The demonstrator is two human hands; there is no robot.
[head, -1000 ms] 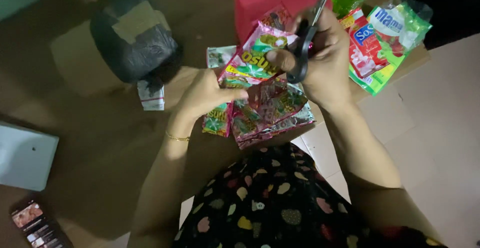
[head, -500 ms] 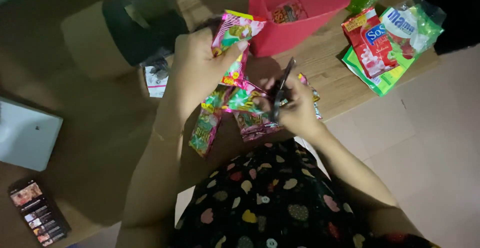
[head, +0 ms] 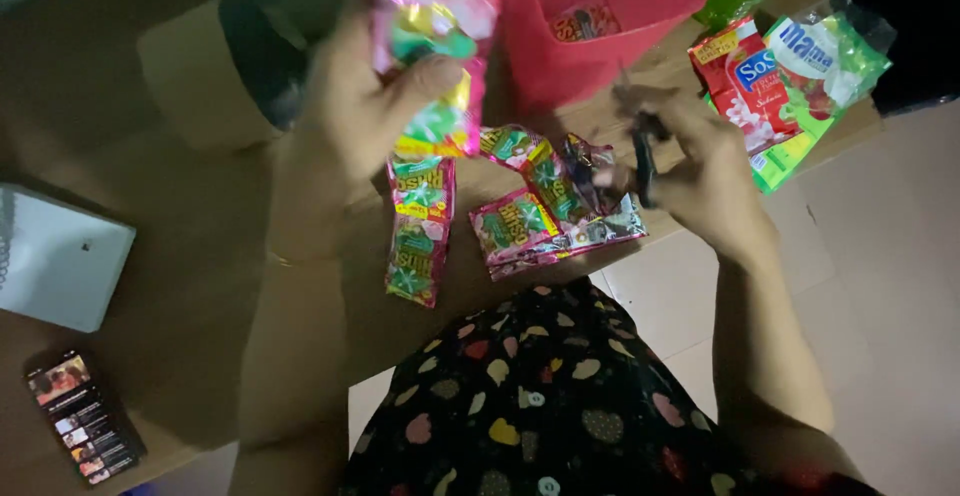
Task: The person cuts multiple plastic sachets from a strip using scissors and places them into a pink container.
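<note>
So left hand (head: pixel 350 116) pinches a pink sachet strip (head: pixel 425 146) hanging over the desk (head: pixel 180 236); right hand (head: pixel 700 171) grips black scissors (head: pixel 643 156) above loose sachets (head: pixel 550 211), red box (head: pixel 600 26) right behind.
</note>
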